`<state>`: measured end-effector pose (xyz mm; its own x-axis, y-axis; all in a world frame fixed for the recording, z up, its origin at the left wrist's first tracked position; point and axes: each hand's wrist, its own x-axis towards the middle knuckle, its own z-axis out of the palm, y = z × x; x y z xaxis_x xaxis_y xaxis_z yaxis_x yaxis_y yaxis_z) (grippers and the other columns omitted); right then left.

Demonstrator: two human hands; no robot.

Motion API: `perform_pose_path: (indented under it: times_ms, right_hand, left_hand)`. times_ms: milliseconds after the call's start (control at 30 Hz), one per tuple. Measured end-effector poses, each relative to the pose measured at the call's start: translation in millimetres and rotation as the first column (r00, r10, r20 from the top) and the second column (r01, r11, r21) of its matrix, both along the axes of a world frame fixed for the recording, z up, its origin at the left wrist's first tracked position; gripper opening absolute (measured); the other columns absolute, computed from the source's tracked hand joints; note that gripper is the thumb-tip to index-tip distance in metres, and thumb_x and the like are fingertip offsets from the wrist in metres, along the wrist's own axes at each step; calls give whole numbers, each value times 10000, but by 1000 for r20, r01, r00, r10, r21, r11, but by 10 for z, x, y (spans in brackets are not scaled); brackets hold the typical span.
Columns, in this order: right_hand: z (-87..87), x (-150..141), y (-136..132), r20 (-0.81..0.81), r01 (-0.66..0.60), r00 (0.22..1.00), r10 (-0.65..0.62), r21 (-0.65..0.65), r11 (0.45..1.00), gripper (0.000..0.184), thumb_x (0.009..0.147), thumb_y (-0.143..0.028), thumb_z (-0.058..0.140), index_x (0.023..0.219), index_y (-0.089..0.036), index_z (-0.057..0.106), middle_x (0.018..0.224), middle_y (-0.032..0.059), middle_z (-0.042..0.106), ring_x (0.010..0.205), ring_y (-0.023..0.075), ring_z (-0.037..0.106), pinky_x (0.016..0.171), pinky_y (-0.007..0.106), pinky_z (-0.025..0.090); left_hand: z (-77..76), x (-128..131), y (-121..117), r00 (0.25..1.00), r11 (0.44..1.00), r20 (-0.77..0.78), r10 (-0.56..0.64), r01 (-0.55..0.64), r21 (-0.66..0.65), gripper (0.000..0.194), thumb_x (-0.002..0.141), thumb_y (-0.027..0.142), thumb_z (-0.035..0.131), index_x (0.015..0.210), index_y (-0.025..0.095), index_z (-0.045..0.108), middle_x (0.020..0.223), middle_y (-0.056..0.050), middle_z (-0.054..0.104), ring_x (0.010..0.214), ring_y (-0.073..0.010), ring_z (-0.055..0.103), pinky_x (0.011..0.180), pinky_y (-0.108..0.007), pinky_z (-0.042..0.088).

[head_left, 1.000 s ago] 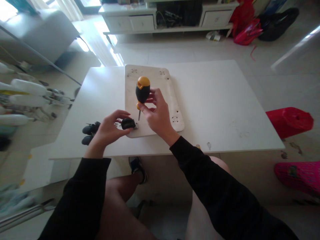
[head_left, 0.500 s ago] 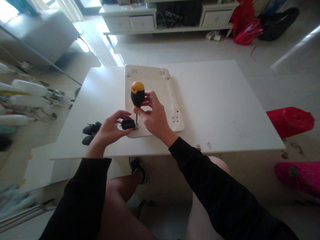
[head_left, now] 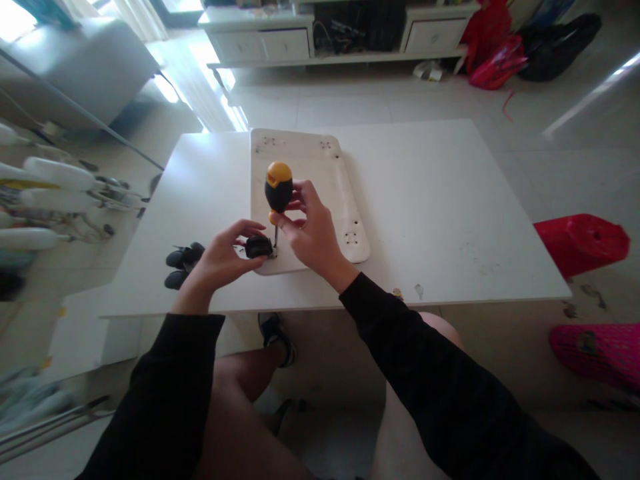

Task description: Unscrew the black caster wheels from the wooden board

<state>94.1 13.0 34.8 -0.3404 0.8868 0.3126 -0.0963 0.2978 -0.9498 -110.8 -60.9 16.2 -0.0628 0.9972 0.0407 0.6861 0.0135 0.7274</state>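
Between the thumb and fingers of my left hand [head_left: 227, 257] is a black caster wheel [head_left: 258, 247], held at the near left corner of a cream-coloured panel [head_left: 313, 187]. My right hand [head_left: 313, 230] grips a screwdriver [head_left: 279, 188] with a black and yellow handle. It stands nearly upright, its shaft pointing down at the metal plate beside the wheel. Whether the tip sits in a screw is too small to tell. Groups of small holes mark the panel's other corners. More black caster wheels [head_left: 183, 260] lie left of my left hand.
The panel lies on a white table [head_left: 425, 200]. Small stickers [head_left: 419, 291] are near its front edge. A red plastic stool [head_left: 583, 243] and a pink basket [head_left: 600, 353] stand at the right. Beyond the table is a white cabinet [head_left: 285, 45].
The screwdriver handle and my right hand appear very slightly further right. My left hand still holds the caster wheel at the same corner.
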Motion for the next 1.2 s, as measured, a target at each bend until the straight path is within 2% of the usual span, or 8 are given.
perform_pose_path:
  times_ms: [333,567,967,1200]
  right_hand:
    - [-52,-31,18,-21,38,999,-37,48,998,357,903,-136,717,1166,-260,510,1067,9,699,957,133,712,687,190,621]
    - [-120,-71,9,-19,19,1000,-18,76,997,388,921,-174,741,1202,-277,495,1109,16,700,964,137,726,662,193,617]
    - [-61,-35,4,-41,41,998,-38,88,995,364,915,-172,736,1177,-246,495,1069,0,697,928,118,712,660,186,621]
    - [-46,-22,-7,73,58,995,-65,94,994,342,945,-229,704,1220,-257,503,1143,30,709,997,146,723,667,215,633]
  left_hand:
    - [11,5,-3,1000,1000,-20,-7,7,-13,539,691,360,819,1195,235,674,1107,-73,779,1054,-282,719,906,-414,536]
    - [3,3,-4,1000,1000,-7,-16,16,-5,521,702,370,829,1178,243,658,1120,-69,771,1078,-287,714,910,-421,544]
    - [-23,11,1,1000,1000,20,2,-3,22,582,681,396,856,1206,242,657,1107,-74,785,1053,-284,731,895,-420,544]
    - [-68,-14,11,998,997,52,22,-26,73,557,684,370,857,1195,262,662,1151,-68,782,1064,-274,735,885,-409,544]
